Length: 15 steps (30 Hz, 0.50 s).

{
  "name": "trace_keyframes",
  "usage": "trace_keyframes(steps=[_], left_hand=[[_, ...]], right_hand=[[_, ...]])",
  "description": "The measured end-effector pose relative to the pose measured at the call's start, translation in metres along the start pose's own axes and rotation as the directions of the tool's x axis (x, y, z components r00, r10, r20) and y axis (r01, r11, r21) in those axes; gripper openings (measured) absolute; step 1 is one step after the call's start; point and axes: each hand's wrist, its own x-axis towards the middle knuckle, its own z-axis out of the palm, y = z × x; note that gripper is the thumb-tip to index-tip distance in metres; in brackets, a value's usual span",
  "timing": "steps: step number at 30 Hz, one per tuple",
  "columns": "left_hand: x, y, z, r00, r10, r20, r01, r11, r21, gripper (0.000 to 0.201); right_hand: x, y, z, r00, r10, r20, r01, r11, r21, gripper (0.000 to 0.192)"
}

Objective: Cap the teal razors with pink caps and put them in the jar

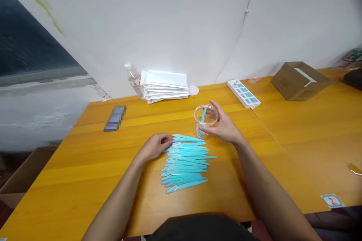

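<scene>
A pile of turquoise eyebrow razors (185,165) with clear capped ends lies on the table in front of me, mostly side by side, pointing left to right. My left hand (158,145) is at the pile's upper left, its fingers curled and pinched at the end of a razor; the fingertips are partly hidden. Just beyond the pile, a clear round plastic jar (206,120) stands upright and without a lid. One turquoise razor (203,120) leans inside it. My right hand (223,124) grips the jar from the right, thumb in front and fingers behind.
Against the wall are a stack of white padded envelopes (166,84), a plastic bottle (133,79) and a round clear lid (193,90). A phone (115,118) lies at left. To the right are a power strip (243,93) and an open cardboard box (299,81).
</scene>
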Motion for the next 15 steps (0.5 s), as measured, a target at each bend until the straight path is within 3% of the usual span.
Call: trace_keyframes(steps=[3,6,8,9,10,12,14,15], left_hand=[[-0.012,0.015,-0.036,0.974,0.05,-0.22,-0.063,0.997,-0.053,0.032],[-0.015,0.061,-0.081,0.846,0.169,-0.506,-0.183,0.983,0.022,0.028],[-0.004,0.104,-0.098,0.779,0.309,-0.546,-0.256,0.951,0.173,0.025],[0.006,0.125,-0.1,0.767,0.388,-0.511,-0.291,0.92,0.262,0.023],[0.019,0.143,-0.098,0.783,0.46,-0.418,-0.328,0.878,0.349,0.022],[0.049,0.167,-0.084,0.839,0.527,-0.135,-0.416,0.781,0.466,0.019],[0.074,0.171,-0.067,0.849,0.522,0.082,-0.485,0.709,0.512,0.017],[0.082,0.165,-0.06,0.852,0.512,0.113,-0.493,0.709,0.504,0.017]], right_hand=[[0.003,0.008,0.005,0.999,-0.045,-0.022,0.046,0.998,0.053,0.105],[0.007,0.011,0.01,0.995,-0.086,-0.048,0.09,0.992,0.089,0.092],[0.009,0.01,0.013,0.992,-0.112,-0.06,0.117,0.989,0.086,0.084],[0.009,0.009,0.015,0.99,-0.122,-0.065,0.127,0.989,0.078,0.082],[0.009,0.008,0.016,0.989,-0.13,-0.068,0.134,0.988,0.071,0.081],[0.01,0.007,0.017,0.987,-0.142,-0.069,0.146,0.987,0.065,0.082],[0.01,0.008,0.017,0.986,-0.151,-0.067,0.155,0.985,0.069,0.082],[0.01,0.009,0.017,0.986,-0.154,-0.067,0.159,0.984,0.075,0.082]])
